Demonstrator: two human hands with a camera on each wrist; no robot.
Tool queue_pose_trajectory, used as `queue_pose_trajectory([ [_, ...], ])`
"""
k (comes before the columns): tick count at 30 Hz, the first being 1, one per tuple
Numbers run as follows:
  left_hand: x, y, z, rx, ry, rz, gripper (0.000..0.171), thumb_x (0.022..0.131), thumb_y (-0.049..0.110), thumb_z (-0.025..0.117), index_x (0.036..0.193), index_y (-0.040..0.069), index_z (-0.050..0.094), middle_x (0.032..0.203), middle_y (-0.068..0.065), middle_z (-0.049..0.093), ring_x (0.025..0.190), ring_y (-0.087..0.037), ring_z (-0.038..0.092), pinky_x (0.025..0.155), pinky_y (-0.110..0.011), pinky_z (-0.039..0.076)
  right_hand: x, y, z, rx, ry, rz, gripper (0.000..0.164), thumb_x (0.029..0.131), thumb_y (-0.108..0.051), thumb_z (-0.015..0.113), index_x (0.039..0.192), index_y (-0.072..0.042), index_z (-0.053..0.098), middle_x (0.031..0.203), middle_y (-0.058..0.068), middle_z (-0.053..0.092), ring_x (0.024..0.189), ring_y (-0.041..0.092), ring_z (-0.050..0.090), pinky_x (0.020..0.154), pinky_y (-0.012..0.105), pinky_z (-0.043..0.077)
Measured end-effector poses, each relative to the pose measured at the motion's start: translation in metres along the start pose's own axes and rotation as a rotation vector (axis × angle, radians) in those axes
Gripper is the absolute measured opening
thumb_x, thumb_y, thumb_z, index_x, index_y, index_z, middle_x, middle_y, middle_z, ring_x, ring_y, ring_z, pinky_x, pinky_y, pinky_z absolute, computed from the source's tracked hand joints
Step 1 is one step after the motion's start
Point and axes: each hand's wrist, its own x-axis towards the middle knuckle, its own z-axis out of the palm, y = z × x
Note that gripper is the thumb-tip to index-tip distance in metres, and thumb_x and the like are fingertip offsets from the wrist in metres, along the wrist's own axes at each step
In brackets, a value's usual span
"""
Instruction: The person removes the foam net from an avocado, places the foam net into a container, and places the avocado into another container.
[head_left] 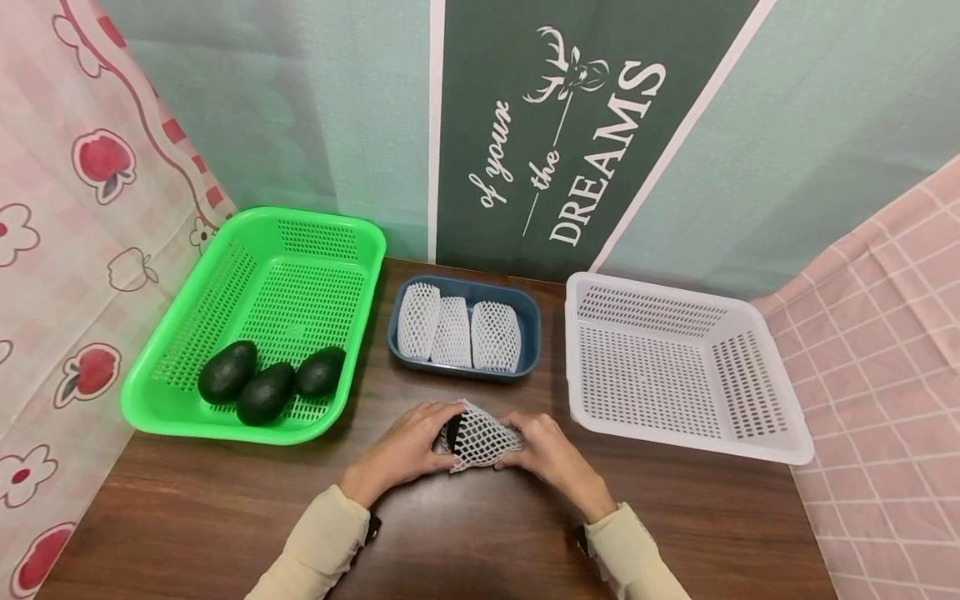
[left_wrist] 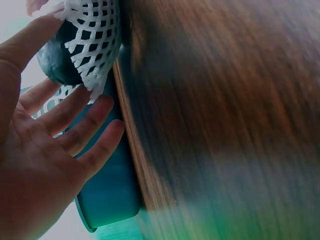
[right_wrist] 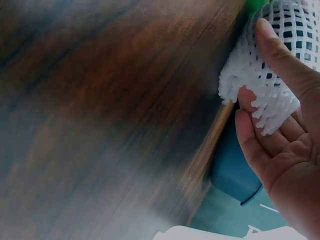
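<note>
Between my two hands is a dark avocado (left_wrist: pixel 56 56) partly covered by a white foam net sleeve (head_left: pixel 483 437). My left hand (head_left: pixel 410 446) holds the avocado's bare end, its thumb at the net's edge and fingers round the far side. On the other side, my right hand (head_left: pixel 551 454) pinches the loose, narrowed end of the net between thumb and fingers. In the right wrist view the net (right_wrist: pixel 280 60) shows dark fruit through its mesh, with a ragged end hanging over the fingers.
At left stands a green basket (head_left: pixel 251 435) with three avocados (head_left: pixel 266 393). Behind the hands, a dark blue tray (head_left: pixel 467 286) holds three white foam nets (head_left: pixel 495 336). A white basket (head_left: pixel 678 446) stands at right. Curtains close off the wooden table's (head_left: pixel 480 533) back and sides.
</note>
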Motion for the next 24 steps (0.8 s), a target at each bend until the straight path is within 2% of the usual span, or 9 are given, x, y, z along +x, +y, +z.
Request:
queue_pose_trajectory([
  [5, 0.0005, 0.0001, 0.0006, -0.009, -0.011, -0.018, 0.077, 0.078, 0.029, 0.084, 0.143, 0.007, 0.049, 0.141, -0.017, 0.056, 0.132, -0.037, 0.052, 0.112, -0.057, 0.037, 0.0004, -0.0002, 0.0023, 0.004, 0.008, -0.008, 0.037, 0.069, -0.025, 0.088, 0.1, -0.011, 0.074, 0.095, 0.0, 0.077, 0.085, 0.011, 0.071, 0.075, 0.026, 0.057],
  [12, 0.0007, -0.0031, 0.0043, 0.039, 0.017, 0.013, 0.079, 0.075, 0.027, 0.086, 0.142, 0.008, 0.049, 0.133, -0.012, 0.058, 0.122, -0.031, 0.058, 0.101, -0.053, 0.047, 0.0005, -0.0004, 0.004, -0.022, 0.021, -0.015, 0.023, 0.073, -0.022, 0.085, 0.093, -0.014, 0.075, 0.089, -0.005, 0.076, 0.08, 0.007, 0.07, 0.07, 0.023, 0.056],
  [24, -0.0011, -0.0017, 0.0012, 0.079, 0.038, 0.03, 0.075, 0.073, 0.028, 0.088, 0.139, 0.014, 0.055, 0.12, -0.006, 0.059, 0.109, -0.024, 0.061, 0.094, -0.047, 0.05, -0.0015, 0.0017, 0.0041, -0.014, 0.043, -0.034, 0.012, 0.078, -0.021, 0.082, 0.088, -0.017, 0.077, 0.083, -0.006, 0.076, 0.076, 0.007, 0.069, 0.066, 0.022, 0.054],
])
